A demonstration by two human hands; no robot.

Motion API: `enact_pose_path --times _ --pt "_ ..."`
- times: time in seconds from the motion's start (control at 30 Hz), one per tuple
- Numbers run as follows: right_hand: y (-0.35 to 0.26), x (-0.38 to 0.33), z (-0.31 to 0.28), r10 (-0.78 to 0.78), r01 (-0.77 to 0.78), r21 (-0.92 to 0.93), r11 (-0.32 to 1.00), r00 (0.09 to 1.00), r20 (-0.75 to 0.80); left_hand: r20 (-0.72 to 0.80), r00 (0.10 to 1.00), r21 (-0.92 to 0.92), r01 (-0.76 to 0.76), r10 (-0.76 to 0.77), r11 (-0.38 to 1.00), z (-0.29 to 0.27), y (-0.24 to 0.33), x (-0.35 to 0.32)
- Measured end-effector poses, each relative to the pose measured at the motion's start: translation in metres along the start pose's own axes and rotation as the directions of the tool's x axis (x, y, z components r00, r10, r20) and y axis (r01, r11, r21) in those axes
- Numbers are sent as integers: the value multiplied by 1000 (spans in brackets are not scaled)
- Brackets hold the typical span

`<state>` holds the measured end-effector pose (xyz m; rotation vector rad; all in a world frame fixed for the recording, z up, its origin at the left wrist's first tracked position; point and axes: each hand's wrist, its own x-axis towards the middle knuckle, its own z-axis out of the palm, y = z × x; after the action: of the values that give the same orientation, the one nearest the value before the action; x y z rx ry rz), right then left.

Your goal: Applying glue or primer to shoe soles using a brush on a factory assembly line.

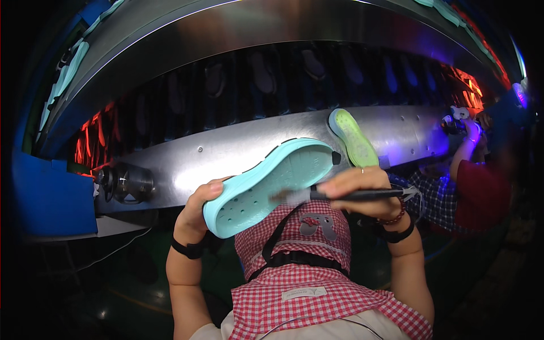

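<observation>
Left hand (195, 212): grip closed around the heel end of a pale turquoise shoe sole (272, 184), thumb on its rim, holding it up in front of the chest.
Shoe sole: tilted, inner side facing the person, toe end raised toward the right, just before the steel conveyor housing (226, 153).
Brush (345, 195): black handle, bristle tip touching the inside of the sole.
Right hand (362, 190): grip pinched on the brush handle.
Green sole (354, 137): lying on the housing ledge, just right of the turquoise one.
Co-worker's arm (464, 150): far right, reaching up to the conveyor.
</observation>
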<state>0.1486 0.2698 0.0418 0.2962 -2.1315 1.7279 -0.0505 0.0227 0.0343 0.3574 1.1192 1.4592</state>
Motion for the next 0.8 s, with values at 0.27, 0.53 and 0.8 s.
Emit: enact_pose_path --times 0.27,0.53,0.8 --pt "-11 -7 4 -24 19 47 999 994 111 -170 982 -358 -141 84 923 10 12 -7" --pt "31 1 48 487 -445 235 864 858 -166 -117 983 -570 -185 144 800 23 -53 60" --pt "37 10 71 -81 27 -297 955 982 -172 -479 820 -384 -517 314 765 26 -62 73"
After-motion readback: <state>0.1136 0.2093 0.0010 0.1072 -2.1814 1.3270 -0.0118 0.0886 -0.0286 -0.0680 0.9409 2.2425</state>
